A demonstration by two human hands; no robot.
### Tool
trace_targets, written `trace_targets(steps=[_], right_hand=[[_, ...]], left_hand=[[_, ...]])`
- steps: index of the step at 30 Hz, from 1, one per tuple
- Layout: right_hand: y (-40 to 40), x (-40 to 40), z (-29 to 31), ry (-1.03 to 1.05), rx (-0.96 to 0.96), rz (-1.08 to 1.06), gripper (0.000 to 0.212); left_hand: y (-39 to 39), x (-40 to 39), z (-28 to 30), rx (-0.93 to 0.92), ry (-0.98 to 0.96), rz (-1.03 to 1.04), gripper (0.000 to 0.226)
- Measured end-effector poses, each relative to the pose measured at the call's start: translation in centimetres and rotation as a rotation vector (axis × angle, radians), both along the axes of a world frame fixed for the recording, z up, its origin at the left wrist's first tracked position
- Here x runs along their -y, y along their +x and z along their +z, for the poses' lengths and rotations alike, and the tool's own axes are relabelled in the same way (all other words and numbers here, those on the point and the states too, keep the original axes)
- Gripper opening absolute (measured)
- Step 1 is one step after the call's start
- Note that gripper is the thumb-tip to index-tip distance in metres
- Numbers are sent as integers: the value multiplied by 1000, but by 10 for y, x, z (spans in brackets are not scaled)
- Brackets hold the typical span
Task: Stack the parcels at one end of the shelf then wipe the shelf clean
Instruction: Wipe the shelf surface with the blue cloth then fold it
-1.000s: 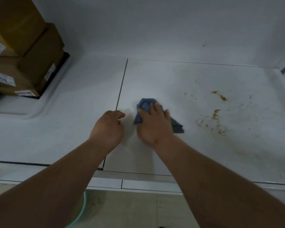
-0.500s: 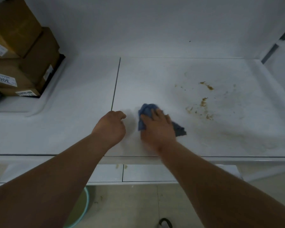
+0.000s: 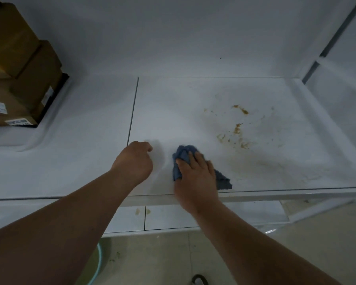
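Brown cardboard parcels (image 3: 19,79) with white labels are stacked at the far left end of the white shelf (image 3: 80,140). My right hand (image 3: 195,177) presses flat on a crumpled blue cloth (image 3: 183,154) near the shelf's front edge, fingers fairly straight. My left hand (image 3: 135,161) rests on the shelf as a curled fist beside it, holding nothing. Brown stains (image 3: 237,128) are smeared on the shelf to the right of the cloth.
A dark seam (image 3: 133,112) runs front to back across the shelf. A lower white ledge (image 3: 169,217) with small brown spots sits below the front edge. A pale green rim (image 3: 98,262) shows on the tiled floor. The shelf's right wall (image 3: 337,99) rises at the right.
My right hand has dragged the cloth back toward the shelf's front edge. My left fist has kept its place beside the seam. The view has tilted down, showing more floor.
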State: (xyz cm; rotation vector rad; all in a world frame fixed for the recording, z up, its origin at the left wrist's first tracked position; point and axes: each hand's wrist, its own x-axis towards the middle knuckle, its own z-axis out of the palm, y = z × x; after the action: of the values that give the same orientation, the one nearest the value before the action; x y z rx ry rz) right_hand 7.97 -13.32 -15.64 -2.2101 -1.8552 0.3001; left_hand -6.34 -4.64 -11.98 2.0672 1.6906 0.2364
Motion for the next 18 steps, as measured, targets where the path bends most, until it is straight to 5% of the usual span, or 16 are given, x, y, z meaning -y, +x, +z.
trace_targets(steps=[4,8,15,18], right_hand=[[-52,4,-2,47,-50,253,58],[-12,-20,-8,78,2,506,55],[53,-99,-7,7,-19,86,56],[9,-104,-4,43,-24,197,58]], left_hand=[[9,-6,-5,19,5,47,47],[18,-14,-5,6,18,23,50],[17,-42,-10,-45,95,-22,48],[23,-54,-12,-83,102,-34,38]])
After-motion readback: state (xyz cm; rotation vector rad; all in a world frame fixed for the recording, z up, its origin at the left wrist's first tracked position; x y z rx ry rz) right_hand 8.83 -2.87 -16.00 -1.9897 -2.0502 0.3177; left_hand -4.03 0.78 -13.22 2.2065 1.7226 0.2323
